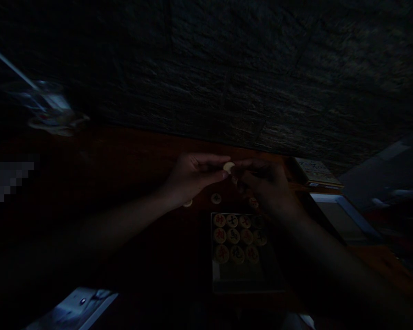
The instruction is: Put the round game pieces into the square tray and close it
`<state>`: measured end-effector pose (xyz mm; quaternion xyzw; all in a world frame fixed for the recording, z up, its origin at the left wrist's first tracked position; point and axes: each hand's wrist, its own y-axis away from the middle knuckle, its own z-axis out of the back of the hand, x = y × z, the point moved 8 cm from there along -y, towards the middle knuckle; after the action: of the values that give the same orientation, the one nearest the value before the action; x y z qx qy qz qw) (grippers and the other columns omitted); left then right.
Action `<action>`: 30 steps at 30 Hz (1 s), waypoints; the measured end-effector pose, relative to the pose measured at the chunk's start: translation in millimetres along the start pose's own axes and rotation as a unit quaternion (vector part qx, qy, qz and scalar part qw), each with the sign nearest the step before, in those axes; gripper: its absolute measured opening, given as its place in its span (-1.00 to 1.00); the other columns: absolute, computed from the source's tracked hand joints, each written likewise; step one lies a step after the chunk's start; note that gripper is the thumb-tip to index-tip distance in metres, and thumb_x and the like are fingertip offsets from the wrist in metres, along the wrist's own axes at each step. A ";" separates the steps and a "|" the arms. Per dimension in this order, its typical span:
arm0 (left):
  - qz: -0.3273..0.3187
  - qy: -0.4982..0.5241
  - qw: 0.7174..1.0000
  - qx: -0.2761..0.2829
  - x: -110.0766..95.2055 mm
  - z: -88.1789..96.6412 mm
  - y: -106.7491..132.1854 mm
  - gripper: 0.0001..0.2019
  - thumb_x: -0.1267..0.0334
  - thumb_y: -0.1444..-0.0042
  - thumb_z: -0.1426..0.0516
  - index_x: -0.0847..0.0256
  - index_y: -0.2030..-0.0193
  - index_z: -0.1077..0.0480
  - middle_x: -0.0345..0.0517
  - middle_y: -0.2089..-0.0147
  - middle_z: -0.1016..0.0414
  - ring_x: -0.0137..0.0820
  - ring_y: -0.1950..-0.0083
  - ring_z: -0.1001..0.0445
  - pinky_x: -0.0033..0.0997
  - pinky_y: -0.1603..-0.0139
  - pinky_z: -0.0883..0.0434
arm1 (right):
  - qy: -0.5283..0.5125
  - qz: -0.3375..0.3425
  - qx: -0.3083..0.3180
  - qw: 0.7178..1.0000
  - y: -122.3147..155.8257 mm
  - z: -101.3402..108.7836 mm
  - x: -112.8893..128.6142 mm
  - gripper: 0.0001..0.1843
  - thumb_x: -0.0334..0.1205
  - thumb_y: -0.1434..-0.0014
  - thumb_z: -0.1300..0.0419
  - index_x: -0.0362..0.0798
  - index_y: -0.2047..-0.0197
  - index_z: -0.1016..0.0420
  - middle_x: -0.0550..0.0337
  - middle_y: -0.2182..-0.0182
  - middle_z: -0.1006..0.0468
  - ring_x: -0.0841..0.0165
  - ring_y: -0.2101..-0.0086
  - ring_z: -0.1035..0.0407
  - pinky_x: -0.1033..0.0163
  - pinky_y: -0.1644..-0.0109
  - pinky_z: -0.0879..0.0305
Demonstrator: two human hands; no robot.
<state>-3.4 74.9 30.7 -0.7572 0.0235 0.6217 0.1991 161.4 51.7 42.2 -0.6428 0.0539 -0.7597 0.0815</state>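
Observation:
A pale round Chinese chess piece (229, 167) is pinched between the thumb and fingers of my left hand (198, 174). My right hand (265, 183) meets it from the other side, its curled fingertips against the piece and a second disc edge showing dimly beneath them. On the dark tabletop below lie loose pieces: one with a dark character (216, 198), one partly under my left wrist (187, 203), and one beside my right hand (253, 202). Nearer to me, an open box (212, 270) holds several pieces in rows, with red and black characters facing up. My right forearm hides its right side.
A rough stone wall (206, 82) rises behind the wooden table (131, 146). At the right are a patterned box (318, 172) and an open tray-like lid (344, 215). A glass with a straw (53, 103) stands far left; a printed item (79, 307) lies near left. The scene is very dark.

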 end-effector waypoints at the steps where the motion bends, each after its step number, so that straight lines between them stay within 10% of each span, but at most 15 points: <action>1: -0.003 0.000 1.000 -0.004 -0.8 0.5 0.0 -0.67 0.34 0.01 -0.49 0.19 0.06 -0.71 0.01 0.02 -0.76 -0.20 -0.02 -0.72 -0.16 -0.18 -0.58 | -0.006 -0.002 0.000 1.000 -0.4 0.2 -0.5 -0.49 0.12 0.01 -0.57 -0.12 0.17 -0.75 0.08 0.33 -0.74 0.47 0.61 -0.43 0.37 0.59 -0.39; 30: -0.043 -0.046 0.998 0.025 4.3 -6.4 4.1 -0.67 0.31 -0.04 -0.45 0.23 0.02 -0.69 0.06 0.01 -0.75 -0.20 0.01 -0.73 -0.21 -0.09 -0.63 | -0.040 -0.020 -0.003 0.999 1.7 -1.3 -7.5 -0.58 0.04 0.04 -0.61 -0.10 0.25 -0.76 0.17 0.49 -0.67 0.47 0.60 -0.41 0.38 0.56 -0.34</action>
<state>2.4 69.9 26.3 -0.7227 -0.0026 0.6462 0.2452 161.4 51.5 34.3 -0.6739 0.0404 -0.7347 0.0664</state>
